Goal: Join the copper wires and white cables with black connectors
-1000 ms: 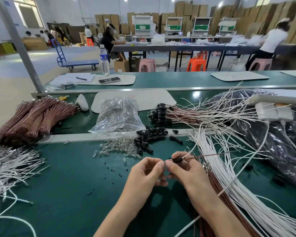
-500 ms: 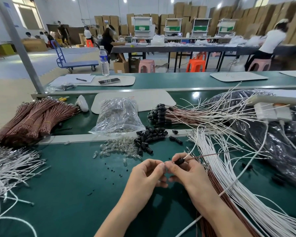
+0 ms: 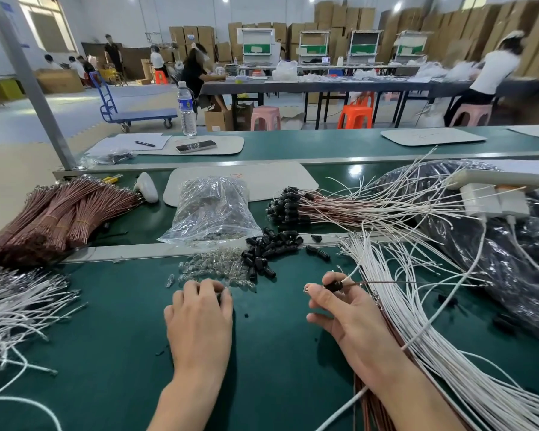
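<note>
Head view: the black connector [image 3: 333,286], with a white cable [image 3: 350,273] and a copper wire [image 3: 386,282] leaving it, is pinched by the right hand [image 3: 349,318] over the green bench [image 3: 106,353]. The left hand [image 3: 199,318] curls onto clear bulbs [image 3: 212,267], its fingertips hidden, so I cannot tell if it holds anything. Cardboard boxes [image 3: 339,17] line the hall.

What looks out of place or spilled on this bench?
Nothing looks damaged, but clear bulbs lie loose on the green mat in front of the plastic bag, and a few black connectors sit apart, right of their pile. Small black bits dot the mat near the left hand.
</note>
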`<action>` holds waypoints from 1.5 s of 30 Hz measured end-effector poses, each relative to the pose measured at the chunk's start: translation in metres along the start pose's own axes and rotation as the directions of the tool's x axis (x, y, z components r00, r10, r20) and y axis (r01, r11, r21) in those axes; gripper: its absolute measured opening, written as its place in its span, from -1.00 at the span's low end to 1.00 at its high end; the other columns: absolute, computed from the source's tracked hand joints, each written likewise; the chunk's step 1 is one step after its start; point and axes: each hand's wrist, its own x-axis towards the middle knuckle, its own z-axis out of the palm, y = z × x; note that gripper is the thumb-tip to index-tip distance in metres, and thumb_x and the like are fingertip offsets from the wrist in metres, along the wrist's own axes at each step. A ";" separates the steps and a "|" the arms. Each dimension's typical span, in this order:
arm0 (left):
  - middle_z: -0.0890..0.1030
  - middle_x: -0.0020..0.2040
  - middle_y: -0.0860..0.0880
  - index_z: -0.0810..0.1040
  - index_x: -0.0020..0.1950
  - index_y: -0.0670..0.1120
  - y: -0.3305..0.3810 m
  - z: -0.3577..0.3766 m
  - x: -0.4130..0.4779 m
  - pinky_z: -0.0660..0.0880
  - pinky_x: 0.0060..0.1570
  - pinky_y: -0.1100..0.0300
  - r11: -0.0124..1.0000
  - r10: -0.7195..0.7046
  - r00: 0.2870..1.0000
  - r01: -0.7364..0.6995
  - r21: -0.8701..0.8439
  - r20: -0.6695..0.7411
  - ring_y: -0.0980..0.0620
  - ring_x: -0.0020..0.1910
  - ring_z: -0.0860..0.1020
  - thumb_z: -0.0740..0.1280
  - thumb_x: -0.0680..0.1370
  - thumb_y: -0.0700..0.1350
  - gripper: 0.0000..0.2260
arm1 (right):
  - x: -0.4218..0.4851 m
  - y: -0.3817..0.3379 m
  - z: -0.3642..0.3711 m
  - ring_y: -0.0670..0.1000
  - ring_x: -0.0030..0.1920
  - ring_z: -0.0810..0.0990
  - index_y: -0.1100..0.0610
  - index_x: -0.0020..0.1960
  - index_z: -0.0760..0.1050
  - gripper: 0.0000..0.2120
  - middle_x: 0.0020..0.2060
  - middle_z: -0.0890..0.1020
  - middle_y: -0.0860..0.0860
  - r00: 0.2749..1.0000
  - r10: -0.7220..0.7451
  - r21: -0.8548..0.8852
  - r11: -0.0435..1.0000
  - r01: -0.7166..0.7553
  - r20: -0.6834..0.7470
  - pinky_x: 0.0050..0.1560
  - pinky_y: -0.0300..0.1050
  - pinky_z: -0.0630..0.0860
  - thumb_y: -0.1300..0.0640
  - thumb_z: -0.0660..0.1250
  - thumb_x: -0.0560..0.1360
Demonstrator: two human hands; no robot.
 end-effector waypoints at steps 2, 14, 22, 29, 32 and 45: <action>0.57 0.02 0.07 0.56 0.07 -0.01 0.006 -0.003 -0.003 0.36 0.08 0.16 0.963 0.076 0.996 -0.087 -0.257 -0.053 0.07 0.02 0.47 0.33 0.62 -0.03 -0.91 | 0.001 0.000 0.000 -0.04 -0.27 0.63 0.07 -0.07 0.53 -0.62 -0.27 0.61 0.03 1.000 0.011 0.025 1.000 -0.011 0.003 -0.28 -0.17 0.61 0.13 0.59 0.18; 0.68 -0.18 0.11 0.64 0.03 0.24 0.039 0.007 -0.024 0.58 -0.11 0.13 0.512 0.274 0.933 0.065 -0.856 0.234 0.09 -0.17 0.62 0.39 0.61 -0.13 -0.78 | 0.003 0.004 0.002 -0.09 -0.30 0.62 0.11 -0.04 0.50 -0.69 -0.35 0.61 -0.01 0.999 -0.043 0.006 0.999 0.043 0.031 -0.24 -0.21 0.60 0.18 0.52 0.28; 0.67 -0.24 0.04 0.67 0.00 0.18 0.040 0.007 -0.024 0.57 -0.14 0.02 0.495 0.259 0.939 0.072 -0.866 0.226 0.08 -0.25 0.61 0.39 0.60 -0.14 -0.81 | 0.002 0.003 0.002 -0.07 -0.28 0.63 0.11 -0.04 0.50 -0.67 -0.33 0.62 0.03 0.998 -0.043 0.008 0.999 0.043 0.043 -0.21 -0.20 0.61 0.16 0.53 0.26; 0.68 -0.21 0.06 0.66 0.01 0.19 0.039 0.010 -0.025 0.58 -0.15 0.04 0.497 0.268 0.938 0.062 -0.865 0.221 0.08 -0.25 0.63 0.40 0.60 -0.11 -0.83 | 0.002 0.003 0.002 -0.06 -0.26 0.64 0.11 -0.04 0.50 -0.65 -0.31 0.64 0.04 0.999 -0.039 0.006 0.999 0.039 0.030 -0.21 -0.20 0.61 0.14 0.54 0.24; 0.67 -0.21 0.08 0.65 0.03 0.23 0.039 0.011 -0.024 0.57 -0.19 0.18 0.493 0.266 0.940 0.057 -0.868 0.213 0.11 -0.26 0.62 0.40 0.60 -0.11 -0.80 | 0.002 0.003 0.003 -0.06 -0.27 0.64 0.12 -0.04 0.49 -0.63 -0.32 0.64 0.04 0.999 -0.048 -0.011 0.999 0.048 0.024 -0.22 -0.21 0.60 0.12 0.55 0.22; 0.68 -0.18 0.06 0.64 0.04 0.24 0.038 0.010 -0.024 0.57 -0.21 0.19 0.487 0.268 0.944 0.039 -0.872 0.192 0.09 -0.25 0.62 0.40 0.59 -0.09 -0.81 | 0.000 0.001 0.004 -0.03 -0.27 0.65 0.15 -0.03 0.49 -0.67 -0.31 0.64 0.08 0.999 -0.042 0.020 0.999 0.041 0.032 -0.20 -0.19 0.62 0.19 0.51 0.26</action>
